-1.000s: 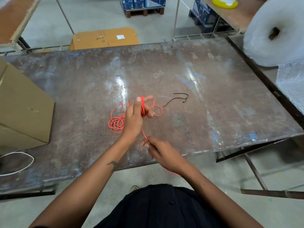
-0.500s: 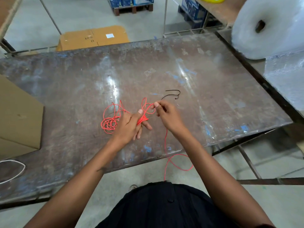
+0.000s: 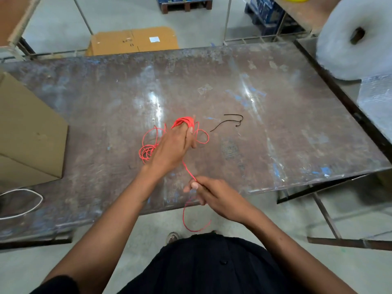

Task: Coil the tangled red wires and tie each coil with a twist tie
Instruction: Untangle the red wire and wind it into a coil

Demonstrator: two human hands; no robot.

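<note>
— While the left hand is up over the middle of the surface, what is it doing?

— Its fingers are wrapped with a bunch of red wire turns, and it is closed around them; the thumb lies along the side. More loose loops spill out on both sides of that hand, a small tangle lying on the surface to its left and a single loop to its right.

— And the right hand?

— Nearer the body, at the front edge of the surface. Thumb and forefinger pinch a strand of the same red wire, which runs taut from there up to the left hand. Below the pinch the wire hangs off the edge in a slack curve over the floor.

— So the two hands are apart?

— Yes, joined only by that stretched strand.

— Anything else on the surface?

— A thin black twist tie lies bent, just right of the red loops and touching neither hand. A cardboard box sits at the left end, with a white cord loop in front of it. The top itself is worn metal, scratched, with blue smears.

— The room?

— Concrete floor. A flattened carton lies beyond the far edge, a big roll of bubble wrap stands on the neighbouring bench at right, and a pallet with blue boxes is further back.
</note>
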